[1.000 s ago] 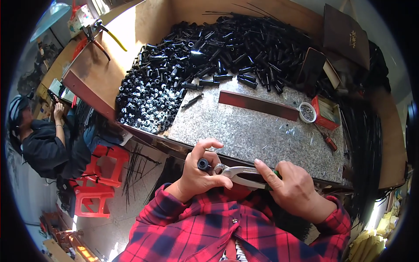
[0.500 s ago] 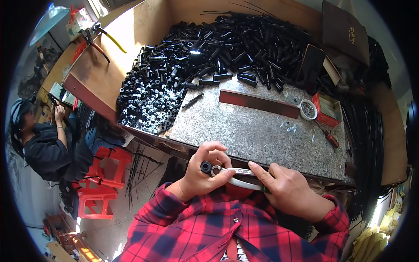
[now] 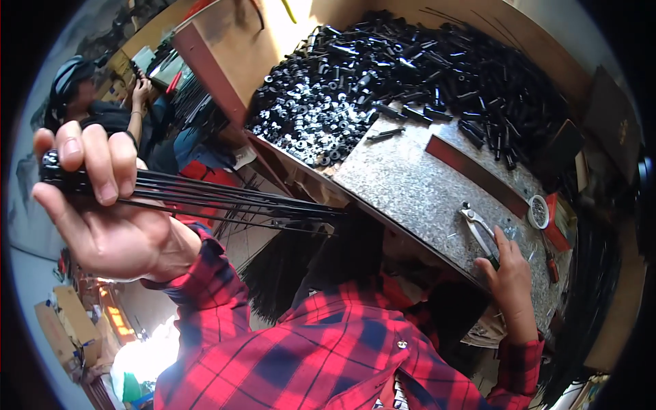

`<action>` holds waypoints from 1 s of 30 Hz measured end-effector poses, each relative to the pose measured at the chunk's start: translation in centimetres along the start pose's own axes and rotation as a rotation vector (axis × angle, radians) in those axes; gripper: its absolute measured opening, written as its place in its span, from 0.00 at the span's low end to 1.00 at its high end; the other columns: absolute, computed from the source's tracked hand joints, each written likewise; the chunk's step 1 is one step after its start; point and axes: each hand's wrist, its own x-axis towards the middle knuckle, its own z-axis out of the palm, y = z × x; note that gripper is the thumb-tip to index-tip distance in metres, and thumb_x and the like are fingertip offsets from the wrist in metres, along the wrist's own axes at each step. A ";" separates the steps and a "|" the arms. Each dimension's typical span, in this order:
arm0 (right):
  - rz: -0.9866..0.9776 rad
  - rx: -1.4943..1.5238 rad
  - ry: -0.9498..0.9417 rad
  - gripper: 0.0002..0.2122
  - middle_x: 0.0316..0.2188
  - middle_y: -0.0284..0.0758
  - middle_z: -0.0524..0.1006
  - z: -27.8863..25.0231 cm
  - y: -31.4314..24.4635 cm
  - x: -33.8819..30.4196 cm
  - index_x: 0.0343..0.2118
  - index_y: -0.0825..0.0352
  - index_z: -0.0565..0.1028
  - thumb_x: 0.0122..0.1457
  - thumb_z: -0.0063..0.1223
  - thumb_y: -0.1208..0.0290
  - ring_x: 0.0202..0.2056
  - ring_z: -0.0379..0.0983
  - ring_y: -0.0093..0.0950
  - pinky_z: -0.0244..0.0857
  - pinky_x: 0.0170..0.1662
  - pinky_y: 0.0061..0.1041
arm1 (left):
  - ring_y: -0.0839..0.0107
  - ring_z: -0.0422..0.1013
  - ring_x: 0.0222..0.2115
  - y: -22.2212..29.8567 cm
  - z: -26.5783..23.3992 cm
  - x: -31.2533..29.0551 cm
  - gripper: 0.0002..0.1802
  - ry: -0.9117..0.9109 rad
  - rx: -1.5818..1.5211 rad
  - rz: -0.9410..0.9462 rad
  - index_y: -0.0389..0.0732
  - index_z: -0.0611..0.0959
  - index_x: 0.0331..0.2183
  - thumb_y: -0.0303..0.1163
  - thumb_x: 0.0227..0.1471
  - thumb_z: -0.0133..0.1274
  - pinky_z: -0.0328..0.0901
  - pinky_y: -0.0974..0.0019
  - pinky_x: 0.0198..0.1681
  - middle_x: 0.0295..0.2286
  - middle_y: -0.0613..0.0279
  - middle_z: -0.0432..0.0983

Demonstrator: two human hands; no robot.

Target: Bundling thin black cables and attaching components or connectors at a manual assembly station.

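Raised at the far left, my left hand (image 3: 113, 229) is closed round the capped end of a bundle of thin black rods (image 3: 232, 198), which look like umbrella ribs. The rods run right, past the table's front edge; their far ends blend into dark material. Over the right part of the speckled tabletop (image 3: 403, 164), my right hand (image 3: 511, 273) has thumb and fingers round the dark handles of metal pincers (image 3: 471, 214). The pincers' jaws point away from me, with nothing visible between them.
Small black and shiny rings (image 3: 318, 119) and black tubular parts (image 3: 437, 68) heap along the back. A reddish-brown bar (image 3: 478, 174), white cup (image 3: 544, 224), red box (image 3: 557, 236) and screwdriver (image 3: 551, 265) are on the table. Another person (image 3: 140, 102) works at left.
My hands have moved apart. The left went up and left, and now holds the black rods; the black fitting it held is no longer distinguishable. The right carried the pincers over the tabletop.
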 end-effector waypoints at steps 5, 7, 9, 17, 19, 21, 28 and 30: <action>0.017 -0.088 0.044 0.28 0.40 0.46 0.69 1.4 0.7 1.3 0.56 0.66 0.63 0.52 0.58 0.66 0.41 0.68 0.45 0.63 0.43 0.37 | 0.77 0.54 0.22 1.2 -1.2 -0.9 0.24 0.020 0.224 -0.036 0.27 0.67 0.49 0.39 0.61 0.42 0.52 0.75 0.21 0.32 0.58 0.60; -0.026 -0.094 0.082 0.26 0.43 0.46 0.67 1.4 0.7 1.6 0.55 0.67 0.65 0.52 0.57 0.69 0.45 0.64 0.43 0.59 0.49 0.36 | 0.77 0.54 0.22 1.8 -2.3 -1.4 0.24 0.077 0.290 -0.054 0.27 0.67 0.49 0.39 0.61 0.43 0.53 0.75 0.21 0.32 0.58 0.61; -0.044 -0.110 0.063 0.26 0.43 0.46 0.67 1.4 0.5 1.6 0.55 0.68 0.65 0.52 0.56 0.70 0.46 0.64 0.44 0.59 0.49 0.36 | 0.77 0.55 0.21 2.8 -3.4 -1.5 0.23 0.186 0.407 0.001 0.28 0.67 0.48 0.40 0.61 0.41 0.53 0.76 0.20 0.33 0.57 0.62; -0.074 -0.140 0.030 0.26 0.47 0.47 0.65 0.9 -1.6 2.0 0.56 0.68 0.64 0.53 0.55 0.74 0.49 0.63 0.44 0.57 0.53 0.35 | 0.80 0.56 0.19 4.4 -6.0 -2.3 0.20 0.218 0.582 -0.129 0.38 0.66 0.42 0.43 0.57 0.49 0.53 0.77 0.20 0.30 0.63 0.66; -0.066 -0.137 0.003 0.26 0.47 0.47 0.65 0.8 -2.7 2.2 0.56 0.68 0.64 0.52 0.54 0.76 0.49 0.63 0.44 0.57 0.53 0.35 | 0.79 0.60 0.19 1.8 -7.1 -5.2 0.24 0.299 0.662 -0.160 0.33 0.67 0.47 0.41 0.57 0.49 0.59 0.75 0.19 0.29 0.60 0.70; -0.084 -0.151 -0.010 0.26 0.48 0.47 0.65 1.1 -2.8 2.2 0.56 0.68 0.64 0.52 0.54 0.76 0.49 0.63 0.44 0.57 0.53 0.35 | 0.78 0.63 0.18 -0.7 -7.7 -8.3 0.25 0.293 0.758 -0.273 0.30 0.68 0.49 0.39 0.58 0.48 0.61 0.74 0.19 0.29 0.57 0.72; -0.121 -0.111 -0.032 0.27 0.50 0.48 0.63 1.5 -4.6 4.0 0.56 0.69 0.63 0.51 0.55 0.77 0.52 0.60 0.45 0.54 0.56 0.38 | 0.87 0.62 0.21 -8.4 -12.6 -23.1 0.16 0.370 0.742 -0.988 0.34 0.76 0.47 0.27 0.55 0.49 0.58 0.80 0.22 0.28 0.69 0.75; -0.109 -0.133 -0.036 0.27 0.50 0.48 0.63 1.6 -4.5 4.2 0.56 0.69 0.63 0.51 0.56 0.77 0.52 0.60 0.45 0.55 0.56 0.38 | 0.58 0.73 0.41 -11.8 -14.9 -27.1 0.27 0.197 1.001 -1.312 0.37 0.72 0.52 0.38 0.51 0.55 0.66 0.62 0.45 0.40 0.46 0.76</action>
